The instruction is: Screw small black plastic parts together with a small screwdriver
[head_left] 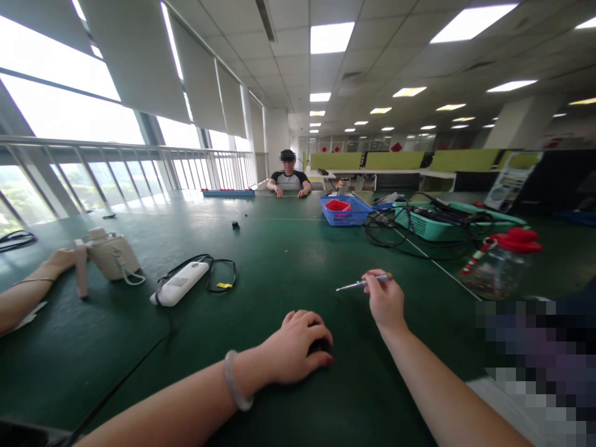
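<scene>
R hand (387,304) has its grip clamped on the handle of the screwdriver (356,285), which sits over the green surface (279,279), right of the L hand (302,344), shaft pointing left & nearly level. L hand rests on the surface w/ fingers curled, thumb apart from them; smth dark shows under it, can't tell what, so can't tell if that grip holds anything.

Handling: screwdriver's prob. light, shaft stiff metal, not fragile. Handle looks smooth, so might slip a bit if held loosely. Best hold = the handle, approx. where the R fingers are; keep off the tip.

Counts: 1 screwdriver; 1 white power strip (184,282) w/ black cord (235,267); 2 baskets, i.e. 1 blue (347,217) w/ a red tray (338,205) inside, 1 green (419,226) w/ a heap of cables, no. unclear; 1 jar (496,273) w/ red lid (516,239); 1 beige container (112,257), another person's hand (63,259) next to it; 1 person (292,181) opp., both hands at the far edge.
</scene>
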`<state>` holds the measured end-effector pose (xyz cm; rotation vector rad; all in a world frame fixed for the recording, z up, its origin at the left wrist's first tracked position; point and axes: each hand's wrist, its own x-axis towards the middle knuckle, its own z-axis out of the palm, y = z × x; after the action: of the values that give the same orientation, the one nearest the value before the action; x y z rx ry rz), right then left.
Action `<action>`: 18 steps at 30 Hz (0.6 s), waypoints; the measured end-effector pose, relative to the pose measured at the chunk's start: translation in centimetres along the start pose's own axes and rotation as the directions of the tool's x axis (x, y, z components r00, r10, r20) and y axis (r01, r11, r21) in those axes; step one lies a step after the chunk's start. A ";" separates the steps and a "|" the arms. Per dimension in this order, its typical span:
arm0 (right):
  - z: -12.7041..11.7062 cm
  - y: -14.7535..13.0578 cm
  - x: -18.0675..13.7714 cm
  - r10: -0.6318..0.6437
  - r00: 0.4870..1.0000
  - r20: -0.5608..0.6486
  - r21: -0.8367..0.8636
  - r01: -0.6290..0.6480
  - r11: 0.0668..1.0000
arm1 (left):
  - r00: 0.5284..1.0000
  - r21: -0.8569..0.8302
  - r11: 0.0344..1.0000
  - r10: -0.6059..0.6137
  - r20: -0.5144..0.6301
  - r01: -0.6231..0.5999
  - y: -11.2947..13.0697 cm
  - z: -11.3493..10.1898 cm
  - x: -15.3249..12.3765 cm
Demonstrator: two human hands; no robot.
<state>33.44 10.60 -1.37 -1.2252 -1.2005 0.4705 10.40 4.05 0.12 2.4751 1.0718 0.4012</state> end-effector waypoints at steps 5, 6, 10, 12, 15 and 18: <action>0.1 -0.4 -0.3 0.005 1.000 0.022 0.031 -0.006 0.999 | 0.994 -0.078 0.996 -0.042 0.096 0.050 -1.1 -2.1 -7.4; 0.1 -0.5 -0.3 0.009 1.000 0.027 0.035 -0.010 0.999 | 0.991 -0.084 0.994 -0.060 0.116 0.070 -1.7 -2.5 -8.8; 0.1 -0.5 -0.3 0.018 0.999 0.027 0.038 -0.019 0.999 | 0.984 -0.107 0.982 -0.144 0.108 0.155 -4.5 -4.0 -12.8; 0.1 -0.3 -0.2 0.020 0.999 0.030 0.045 -0.021 0.999 | 0.986 -0.161 0.973 -0.165 0.030 0.168 -5.8 -4.6 -14.0; 0.1 -0.2 -0.1 0.017 1.000 0.017 0.031 -0.017 0.999 | 0.936 -0.286 0.938 -0.267 -0.229 0.197 -7.4 -5.4 -14.8; 0.1 -0.2 0.0 0.016 1.000 0.015 0.021 -0.016 1.000 | 0.813 -0.348 0.906 -0.383 -0.438 0.240 -8.2 -6.0 -14.9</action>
<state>33.30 10.58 -1.20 -1.2158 -1.1956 0.5039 -7.05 -0.43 -0.04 1.9326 1.4813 1.0484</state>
